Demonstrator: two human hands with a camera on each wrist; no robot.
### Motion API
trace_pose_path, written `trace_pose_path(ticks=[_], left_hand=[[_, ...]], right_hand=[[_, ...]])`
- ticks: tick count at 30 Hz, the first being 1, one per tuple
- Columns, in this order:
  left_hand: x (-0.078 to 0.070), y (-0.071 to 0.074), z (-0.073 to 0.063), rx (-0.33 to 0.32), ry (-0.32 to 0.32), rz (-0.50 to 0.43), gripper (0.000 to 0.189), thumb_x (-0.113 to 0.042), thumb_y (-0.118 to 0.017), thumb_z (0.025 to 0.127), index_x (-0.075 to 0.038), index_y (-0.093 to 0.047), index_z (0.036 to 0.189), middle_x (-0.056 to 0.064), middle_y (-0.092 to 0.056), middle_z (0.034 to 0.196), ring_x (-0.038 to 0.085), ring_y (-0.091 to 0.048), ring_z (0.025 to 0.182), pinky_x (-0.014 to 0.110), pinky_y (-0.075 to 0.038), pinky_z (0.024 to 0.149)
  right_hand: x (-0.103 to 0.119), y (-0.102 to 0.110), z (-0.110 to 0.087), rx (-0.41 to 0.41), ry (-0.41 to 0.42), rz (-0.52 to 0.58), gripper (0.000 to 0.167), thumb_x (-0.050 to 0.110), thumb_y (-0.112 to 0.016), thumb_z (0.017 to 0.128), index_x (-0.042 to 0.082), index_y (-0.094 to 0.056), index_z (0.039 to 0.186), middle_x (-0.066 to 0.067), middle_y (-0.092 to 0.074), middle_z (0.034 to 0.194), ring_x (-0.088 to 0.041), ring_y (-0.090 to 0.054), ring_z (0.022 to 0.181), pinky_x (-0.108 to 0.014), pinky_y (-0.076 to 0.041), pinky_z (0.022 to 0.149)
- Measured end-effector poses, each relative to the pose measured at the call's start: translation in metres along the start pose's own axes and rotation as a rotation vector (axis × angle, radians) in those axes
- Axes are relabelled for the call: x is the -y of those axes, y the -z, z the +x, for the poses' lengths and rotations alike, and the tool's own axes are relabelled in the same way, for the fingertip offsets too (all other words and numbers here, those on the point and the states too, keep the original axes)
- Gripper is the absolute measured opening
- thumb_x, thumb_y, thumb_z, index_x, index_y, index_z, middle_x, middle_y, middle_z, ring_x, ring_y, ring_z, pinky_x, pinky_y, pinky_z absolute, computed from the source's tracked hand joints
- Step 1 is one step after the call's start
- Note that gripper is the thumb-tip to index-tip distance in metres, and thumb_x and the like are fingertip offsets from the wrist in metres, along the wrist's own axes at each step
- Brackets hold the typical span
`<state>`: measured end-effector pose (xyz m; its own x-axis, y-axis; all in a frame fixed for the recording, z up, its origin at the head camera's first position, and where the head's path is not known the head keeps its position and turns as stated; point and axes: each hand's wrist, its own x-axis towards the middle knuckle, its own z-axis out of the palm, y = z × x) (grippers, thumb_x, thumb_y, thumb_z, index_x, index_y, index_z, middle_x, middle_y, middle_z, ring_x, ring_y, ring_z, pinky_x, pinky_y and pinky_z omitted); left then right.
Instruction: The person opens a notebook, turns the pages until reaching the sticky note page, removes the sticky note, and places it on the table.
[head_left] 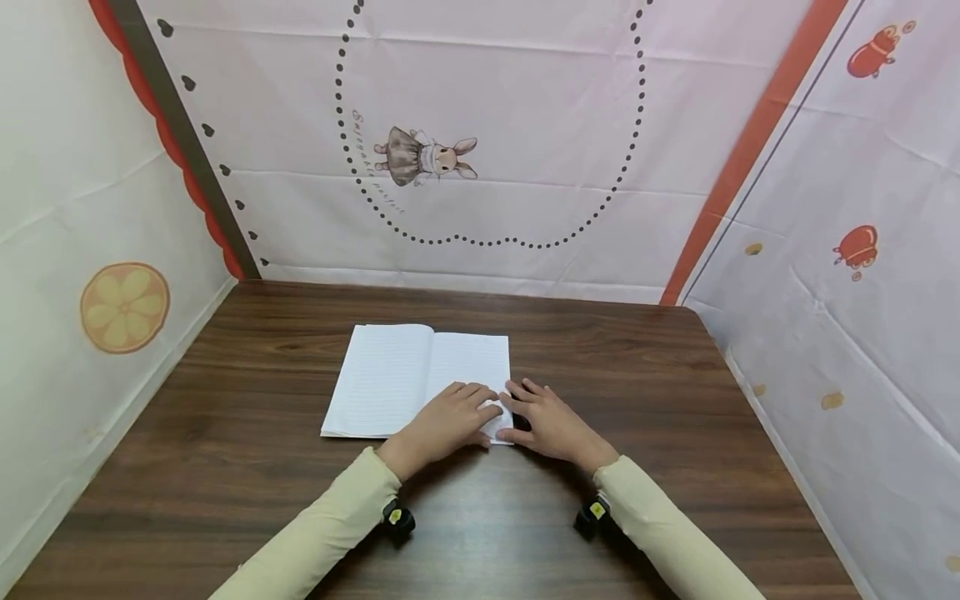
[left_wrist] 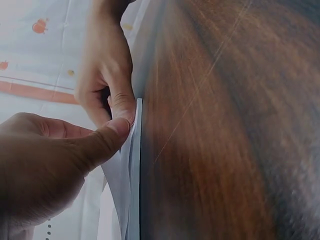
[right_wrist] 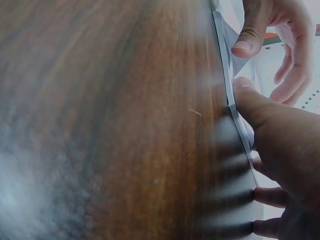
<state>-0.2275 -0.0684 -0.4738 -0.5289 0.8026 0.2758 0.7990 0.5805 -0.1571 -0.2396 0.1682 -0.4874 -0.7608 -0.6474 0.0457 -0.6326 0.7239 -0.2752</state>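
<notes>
An open notebook [head_left: 386, 375] with lined white pages lies on the table. Both hands meet at the near right corner of its right page, where the paper [head_left: 495, 421] is raised and bent. My left hand [head_left: 446, 421] comes from the left over the page and pinches the paper between thumb and fingers. Opposite it, my right hand [head_left: 551, 425] holds the corner with thumb and index finger, its other fingers spread. In the left wrist view the two thumbs nearly meet at the page edge [left_wrist: 131, 165]. The right wrist view shows the right thumb [right_wrist: 247, 97] against the paper; its index fingertip is hidden.
The dark wooden table [head_left: 270, 375] surrounds the notebook. Printed white cloth [head_left: 525, 125] hangs behind it and on both sides. Small black wrist cameras, the left one [head_left: 399, 522] and the right one [head_left: 591, 518], sit under the sleeves close to the tabletop.
</notes>
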Motion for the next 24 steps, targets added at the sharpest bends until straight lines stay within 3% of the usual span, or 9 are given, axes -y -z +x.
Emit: trace_pose_path(ticks=[7, 13, 17, 24], left_hand=[[0.006, 0.0, 0.0, -0.024, -0.007, 0.037, 0.037, -0.048, -0.072, 0.09, -0.023, -0.072, 0.117, 0.0, -0.065, 0.13, 0.02, -0.06, 0.123, 0.039, -0.048, 0.104], [0.01, 0.0, -0.002, -0.097, 0.003, 0.098, 0.032, -0.046, -0.071, 0.089, -0.019, -0.075, 0.107, -0.001, -0.069, 0.124, 0.02, -0.063, 0.119, 0.037, -0.049, 0.101], [0.012, -0.002, -0.004, -0.142, 0.079, 0.099, 0.019, -0.033, -0.074, 0.093, -0.015, -0.076, 0.101, 0.001, -0.071, 0.121, 0.022, -0.064, 0.117, 0.039, -0.051, 0.098], [0.012, -0.001, -0.009, -0.243, 0.285, 0.106, 0.011, -0.02, -0.073, 0.092, -0.009, -0.076, 0.093, 0.004, -0.075, 0.111, 0.026, -0.066, 0.109, 0.042, -0.053, 0.091]], right_hand=[[0.001, -0.001, -0.001, -0.002, 0.005, -0.013, 0.074, 0.057, -0.06, 0.097, 0.009, -0.048, 0.153, -0.016, -0.038, 0.162, -0.044, -0.032, 0.149, -0.069, -0.034, 0.112], [0.002, -0.001, -0.001, 0.015, -0.025, -0.026, 0.083, 0.059, -0.06, 0.097, 0.003, -0.042, 0.155, -0.019, -0.036, 0.162, -0.041, -0.031, 0.15, -0.066, -0.033, 0.114], [0.004, 0.0, 0.0, 0.025, -0.064, -0.035, 0.089, 0.061, -0.059, 0.096, -0.004, -0.039, 0.154, -0.025, -0.036, 0.16, -0.039, -0.031, 0.151, -0.062, -0.031, 0.117], [0.005, 0.001, 0.0, 0.027, -0.074, -0.037, 0.09, 0.061, -0.059, 0.096, -0.005, -0.039, 0.154, -0.026, -0.036, 0.159, -0.039, -0.032, 0.151, -0.062, -0.031, 0.117]])
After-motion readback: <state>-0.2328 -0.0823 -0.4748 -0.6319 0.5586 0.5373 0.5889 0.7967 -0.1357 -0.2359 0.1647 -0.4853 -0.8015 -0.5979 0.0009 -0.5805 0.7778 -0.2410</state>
